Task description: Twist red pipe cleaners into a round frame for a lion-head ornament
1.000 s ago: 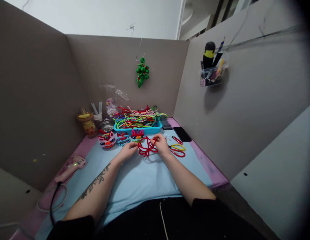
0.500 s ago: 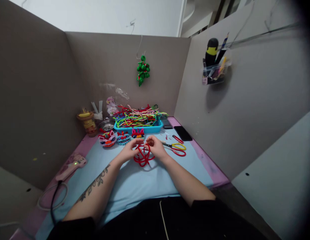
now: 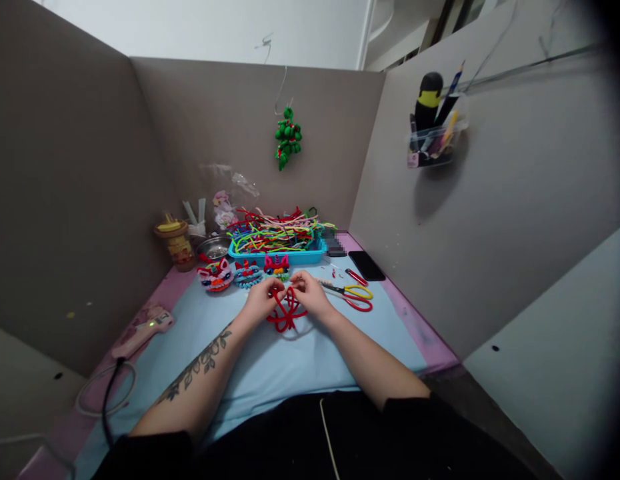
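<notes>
Red bent pipe cleaners point(image 3: 289, 320), looped into an open round cage shape, hang between my two hands over the blue cloth point(image 3: 260, 363). My left hand point(image 3: 263, 298) pinches the upper left part of the red loops. Closed on their upper right part is my right hand point(image 3: 309, 293). The fingertips of both hands nearly meet at the top of the shape. Just behind my hands sit three small animal-head figures: a pink one point(image 3: 216, 275), a blue one point(image 3: 247, 273) and a red-eared one point(image 3: 277, 267).
Scissors point(image 3: 357, 293) with yellow and red handles, a red cutter point(image 3: 357, 277) and a black phone point(image 3: 367, 266) lie to the right. A blue tray point(image 3: 277, 258) of colourful pipe cleaners stands behind. On the left are a glue gun point(image 3: 145, 331) and a cup point(image 3: 175, 245).
My left hand has turned and moved slightly down along the red loops, its forearm rolling to show more of the tattoo. The red shape has tilted and narrowed a little. My right hand barely moved.
</notes>
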Demonstrator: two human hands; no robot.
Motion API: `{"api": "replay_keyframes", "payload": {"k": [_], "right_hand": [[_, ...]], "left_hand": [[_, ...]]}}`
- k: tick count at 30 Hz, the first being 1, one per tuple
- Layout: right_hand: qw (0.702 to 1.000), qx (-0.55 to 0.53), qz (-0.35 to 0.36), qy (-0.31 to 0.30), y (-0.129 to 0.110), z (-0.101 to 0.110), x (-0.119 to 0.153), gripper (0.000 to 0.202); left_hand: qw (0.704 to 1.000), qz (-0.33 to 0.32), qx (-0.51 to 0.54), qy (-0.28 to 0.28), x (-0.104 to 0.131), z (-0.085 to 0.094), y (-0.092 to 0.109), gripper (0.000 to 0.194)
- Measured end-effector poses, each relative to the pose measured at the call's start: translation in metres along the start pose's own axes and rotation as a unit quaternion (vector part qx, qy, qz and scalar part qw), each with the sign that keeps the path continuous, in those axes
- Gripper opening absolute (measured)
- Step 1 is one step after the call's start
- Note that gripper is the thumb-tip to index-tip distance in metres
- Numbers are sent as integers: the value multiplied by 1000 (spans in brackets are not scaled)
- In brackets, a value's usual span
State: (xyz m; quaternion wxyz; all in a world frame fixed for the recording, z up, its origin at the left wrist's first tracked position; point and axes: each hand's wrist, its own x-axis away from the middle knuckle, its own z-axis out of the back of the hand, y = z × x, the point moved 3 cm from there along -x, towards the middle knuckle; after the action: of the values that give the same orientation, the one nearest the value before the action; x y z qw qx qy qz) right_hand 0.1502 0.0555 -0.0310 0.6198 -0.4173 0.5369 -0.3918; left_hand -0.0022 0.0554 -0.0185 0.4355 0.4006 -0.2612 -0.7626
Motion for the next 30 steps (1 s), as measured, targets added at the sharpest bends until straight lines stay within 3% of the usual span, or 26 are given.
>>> {"api": "replay_keyframes", "payload": {"k": [4,13,20,25,30], "right_hand": [[999,-35,-29,-10,2,-1,0,24],[999,-25,-24,3,3,0,-3,26],[999,-28,-24,-15,1,0,-2,23],[993,85,72,-43,-17,7,0,6],[955,176,186,-147,-36,10,4,5]], "left_hand": [[1000,-9,-28,-5,0,-1,4,11],[999,-15,-25,-25,2,-3,7,11],[996,29,84,-26,-3,-5,1,15],[965,150,215,-9,-5,1,-1,29],[939,220,257,-64,-1,4,2,34]]}}
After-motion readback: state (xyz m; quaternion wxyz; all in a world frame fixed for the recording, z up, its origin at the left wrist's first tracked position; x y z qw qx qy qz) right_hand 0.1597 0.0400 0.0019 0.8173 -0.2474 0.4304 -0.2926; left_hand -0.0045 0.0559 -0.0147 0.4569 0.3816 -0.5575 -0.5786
